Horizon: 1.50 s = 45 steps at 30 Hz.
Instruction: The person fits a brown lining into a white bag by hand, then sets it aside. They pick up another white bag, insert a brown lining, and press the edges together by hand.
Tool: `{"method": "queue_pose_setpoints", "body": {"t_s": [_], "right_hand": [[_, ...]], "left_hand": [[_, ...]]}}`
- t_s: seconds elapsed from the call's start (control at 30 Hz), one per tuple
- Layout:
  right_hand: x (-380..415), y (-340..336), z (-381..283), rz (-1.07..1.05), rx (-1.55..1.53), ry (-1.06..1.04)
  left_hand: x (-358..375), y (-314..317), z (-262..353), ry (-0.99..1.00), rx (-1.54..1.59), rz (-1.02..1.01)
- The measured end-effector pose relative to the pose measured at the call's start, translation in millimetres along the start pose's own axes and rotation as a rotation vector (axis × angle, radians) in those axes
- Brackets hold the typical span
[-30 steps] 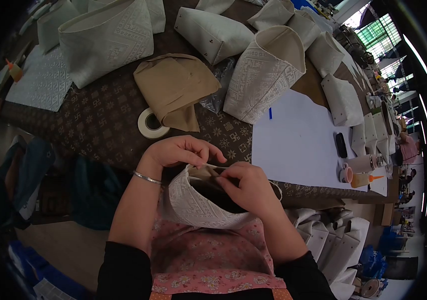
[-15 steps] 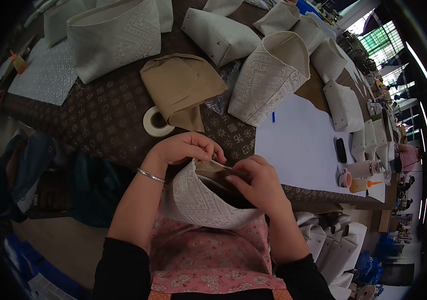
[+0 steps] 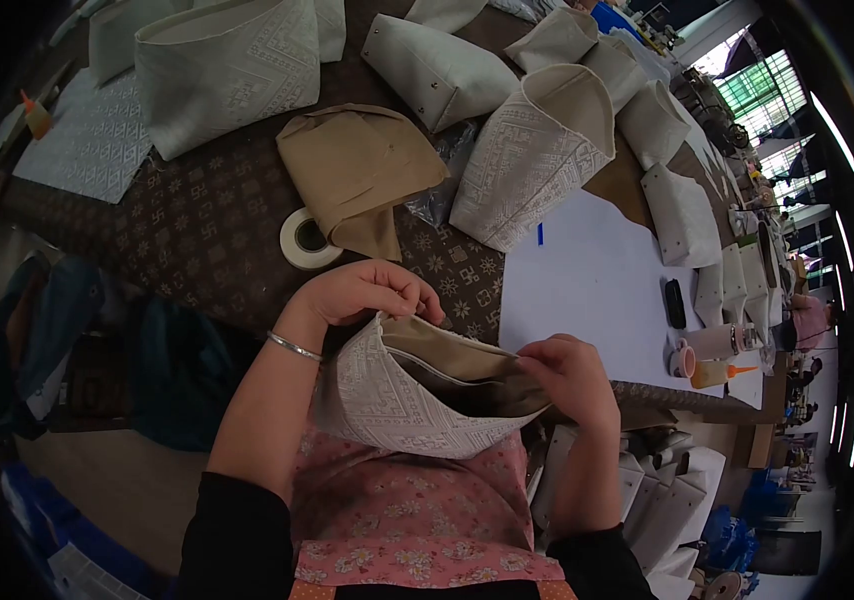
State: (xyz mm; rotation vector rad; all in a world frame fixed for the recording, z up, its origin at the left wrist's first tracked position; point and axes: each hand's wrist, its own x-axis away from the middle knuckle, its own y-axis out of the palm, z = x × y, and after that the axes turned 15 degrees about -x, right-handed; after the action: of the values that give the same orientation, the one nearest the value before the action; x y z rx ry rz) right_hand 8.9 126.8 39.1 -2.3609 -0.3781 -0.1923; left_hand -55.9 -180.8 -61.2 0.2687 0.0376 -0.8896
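Observation:
A white embossed bag [image 3: 417, 405] rests against my apron at the table's front edge, its mouth facing up. Inside it a tan lining [image 3: 447, 352] with a zip line shows. My left hand [image 3: 372, 292] pinches the far rim near its left corner. At the right end, my right hand [image 3: 575, 378] grips the rim between thumb and fingers. The bag's underside is hidden from view. Just beyond my left hand lies a roll of white tape [image 3: 292, 240], touching a folded tan cloth [image 3: 357, 165].
Several white bags stand or lie across the patterned table [image 3: 207, 235], among them an open one [image 3: 517, 165]. A white sheet [image 3: 587, 290] lies to the right, with a pink cup [image 3: 682, 360] and a glue bottle [image 3: 710, 374]. More bag pieces [image 3: 672, 500] are stacked below right.
My right hand has moved right along the rim to the bag's right end, and the mouth is spread wider. My left hand stays at the left corner.

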Motion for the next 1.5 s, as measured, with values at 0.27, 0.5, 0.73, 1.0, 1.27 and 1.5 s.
{"method": "queue_pose_setpoints", "body": {"t_s": [0.27, 0.5, 0.73, 1.0, 1.27, 1.5], "right_hand": [[-8, 7, -4, -0.009, -0.031, -0.085], [-18, 15, -13, -0.079, 0.132, -0.120], [-25, 31, -21, -0.093, 0.186, -0.135], [-36, 48, -16, -0.091, 0.145, -0.257], [-40, 51, -17, -0.138, 0.023, -0.250], [-43, 56, -22, -0.136, -0.081, -0.244]], "left_hand": [[-1, 0, 0, -0.015, 0.017, -0.001], [0, -1, -3, -0.011, 0.043, 0.001], [-1, 0, -3, -0.014, 0.104, -0.021], [-1, -2, -8, 0.012, 0.125, -0.024], [0, 0, -5, -0.011, 0.081, -0.001], [0, 0, -5, 0.009, 0.005, 0.018]]}}
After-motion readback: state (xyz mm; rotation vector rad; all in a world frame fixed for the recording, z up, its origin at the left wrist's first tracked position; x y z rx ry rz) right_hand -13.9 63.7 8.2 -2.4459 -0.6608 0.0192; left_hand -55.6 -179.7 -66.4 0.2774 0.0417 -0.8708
